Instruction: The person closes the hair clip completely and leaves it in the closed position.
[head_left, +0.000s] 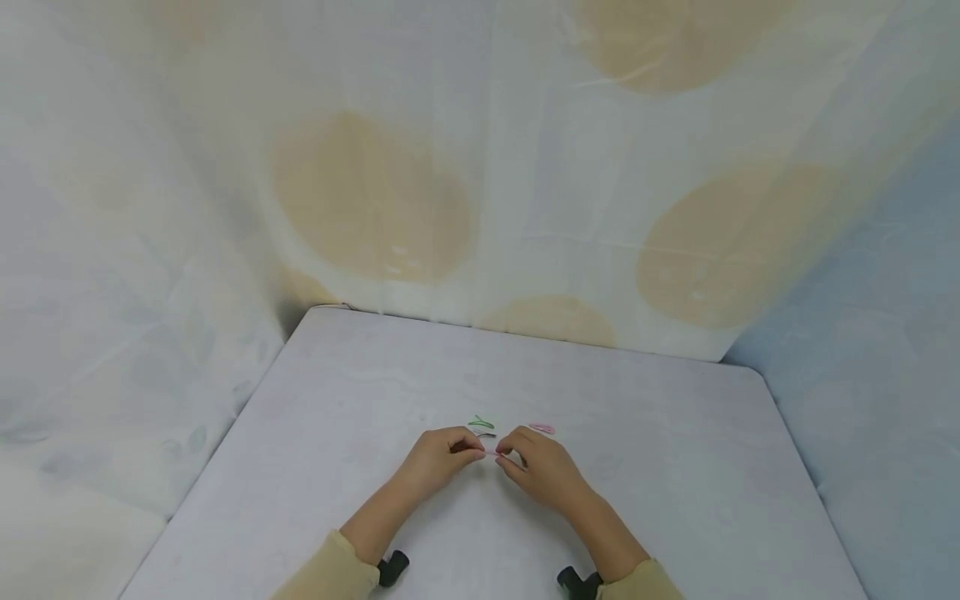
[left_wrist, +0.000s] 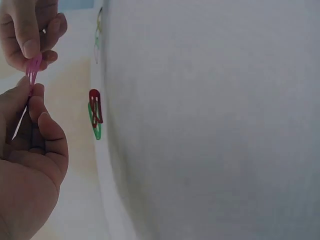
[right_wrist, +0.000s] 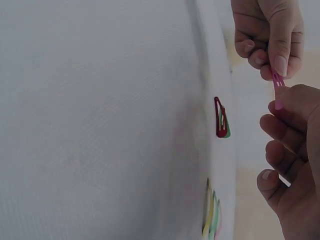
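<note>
Two-handed pinch on pink hair clip (head_left: 491, 453), left hand (head_left: 438, 460), right hand (head_left: 542, 468); next, probably snapping it open.

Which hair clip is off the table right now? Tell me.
The pink hair clip, pinched between the left hand and right hand; the other clips lie on the table.

The head view looks down from above at the bench (head_left: 675, 467); both wrist views sit close, sharing the red clip (left_wrist: 95, 106) (right_wrist: 219, 117).
</note>
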